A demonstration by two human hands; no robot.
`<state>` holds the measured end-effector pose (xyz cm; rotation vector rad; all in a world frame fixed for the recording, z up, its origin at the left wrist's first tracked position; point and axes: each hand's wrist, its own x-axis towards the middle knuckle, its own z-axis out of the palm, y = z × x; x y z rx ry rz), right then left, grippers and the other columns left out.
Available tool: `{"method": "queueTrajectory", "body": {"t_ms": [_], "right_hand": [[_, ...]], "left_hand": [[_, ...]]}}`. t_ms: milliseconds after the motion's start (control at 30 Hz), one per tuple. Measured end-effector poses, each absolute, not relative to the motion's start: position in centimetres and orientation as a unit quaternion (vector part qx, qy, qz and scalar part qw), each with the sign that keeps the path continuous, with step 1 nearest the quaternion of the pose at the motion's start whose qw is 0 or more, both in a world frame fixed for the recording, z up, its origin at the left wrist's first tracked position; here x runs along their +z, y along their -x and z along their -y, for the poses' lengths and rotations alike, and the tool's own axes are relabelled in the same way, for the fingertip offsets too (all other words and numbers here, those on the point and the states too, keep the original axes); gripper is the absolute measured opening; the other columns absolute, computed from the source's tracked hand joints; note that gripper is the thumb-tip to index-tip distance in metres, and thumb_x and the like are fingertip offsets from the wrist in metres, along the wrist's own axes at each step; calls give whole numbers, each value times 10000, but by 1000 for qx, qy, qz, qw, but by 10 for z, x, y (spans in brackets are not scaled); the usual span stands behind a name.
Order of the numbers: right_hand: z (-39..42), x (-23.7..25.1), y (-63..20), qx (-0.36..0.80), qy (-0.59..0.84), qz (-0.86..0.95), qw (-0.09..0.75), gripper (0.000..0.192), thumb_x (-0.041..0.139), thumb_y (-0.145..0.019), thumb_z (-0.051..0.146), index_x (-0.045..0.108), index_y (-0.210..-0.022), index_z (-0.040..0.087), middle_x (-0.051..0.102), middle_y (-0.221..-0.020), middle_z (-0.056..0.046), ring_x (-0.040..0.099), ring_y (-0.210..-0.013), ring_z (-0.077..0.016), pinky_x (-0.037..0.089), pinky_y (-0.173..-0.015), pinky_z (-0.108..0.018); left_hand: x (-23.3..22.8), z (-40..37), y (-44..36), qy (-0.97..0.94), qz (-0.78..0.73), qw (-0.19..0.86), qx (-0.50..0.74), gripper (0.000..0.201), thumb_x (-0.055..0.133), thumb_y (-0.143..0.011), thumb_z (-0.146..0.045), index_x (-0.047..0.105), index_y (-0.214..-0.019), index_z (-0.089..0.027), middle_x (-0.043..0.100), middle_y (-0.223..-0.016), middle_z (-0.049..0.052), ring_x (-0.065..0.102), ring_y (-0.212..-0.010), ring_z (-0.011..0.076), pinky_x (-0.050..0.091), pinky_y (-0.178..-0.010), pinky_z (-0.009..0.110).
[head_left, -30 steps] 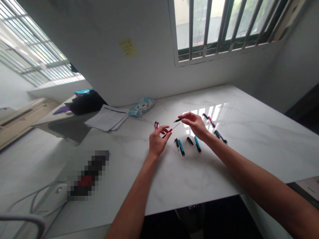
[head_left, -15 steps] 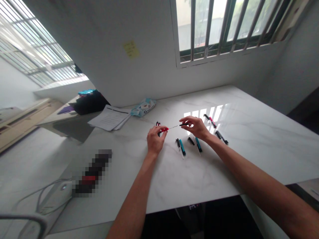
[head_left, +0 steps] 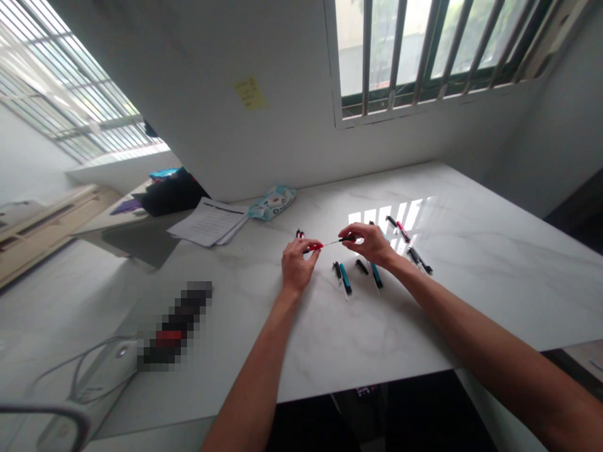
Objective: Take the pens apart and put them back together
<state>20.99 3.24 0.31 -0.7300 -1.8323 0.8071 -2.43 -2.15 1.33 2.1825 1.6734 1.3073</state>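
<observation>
My left hand (head_left: 296,269) pinches a red pen barrel (head_left: 315,247) between thumb and fingers. My right hand (head_left: 373,243) is closed on a black pen part (head_left: 347,238). A thin refill (head_left: 331,242) bridges the space between the two parts; whether its tip is inside the red barrel is too small to tell. Below the hands lie two teal barrels, a left one (head_left: 345,278) and a right one (head_left: 376,275), with black pen pieces (head_left: 362,267) and white refills beside them. More pens (head_left: 300,233) stick out behind my left hand, partly hidden.
Right of my right hand lie a red pen barrel (head_left: 403,232) with a black piece, and black pen parts (head_left: 419,260). Papers (head_left: 207,223) and a blue-white packet (head_left: 273,203) rest near the wall. A pixelated dark object (head_left: 176,326) and a cable are at left.
The red barrel and the black pen part have come a little closer together, with less of the refill showing between them. The pens on the table lie as before.
</observation>
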Motion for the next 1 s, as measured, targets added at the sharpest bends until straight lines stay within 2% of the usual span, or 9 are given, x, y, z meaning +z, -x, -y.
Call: {"method": "queueTrajectory", "body": {"t_ms": [200, 433, 633, 767, 1000], "right_hand": [[-32, 4, -211, 319, 323, 749, 482, 179, 745, -852, 338, 782, -1011, 263, 789, -994, -39, 722, -878, -217, 579, -786, -372], [-35, -1, -208, 390, 325, 726, 464, 254, 787, -828, 429, 780, -987, 230, 801, -930, -44, 713, -796, -196, 545, -711, -332], [-33, 0, -207, 365, 334, 733, 467, 213, 779, -836, 418, 785, -963, 247, 802, -964, -36, 710, -790, -192, 536, -694, -326], [-32, 1, -207, 348, 335, 739, 470, 169, 769, -842, 373, 788, -961, 255, 799, -967, -31, 716, -816, -198, 560, -731, -341], [-32, 0, -206, 405, 299, 718, 481, 199, 746, -838, 331, 783, -1010, 239, 794, -1003, -44, 754, -925, -220, 614, -889, -399]], "left_hand": [[15, 22, 25, -721, -556, 43, 411, 117, 732, -883, -194, 782, -951, -275, 745, -995, 43, 673, -978, 239, 544, -896, 362], [17, 23, 23, -727, -549, 39, 409, 110, 727, -891, -191, 781, -939, -274, 750, -985, 37, 673, -960, 232, 537, -903, 367], [15, 23, 23, -725, -549, 59, 411, 111, 723, -889, -192, 783, -941, -270, 748, -995, 46, 686, -965, 228, 567, -876, 352], [15, 24, 22, -723, -546, 76, 416, 104, 731, -891, -205, 785, -950, -272, 748, -999, 43, 692, -942, 219, 579, -853, 343], [16, 24, 19, -720, -539, 85, 430, 107, 757, -874, -184, 788, -936, -266, 765, -978, 34, 696, -934, 215, 573, -847, 344]]}}
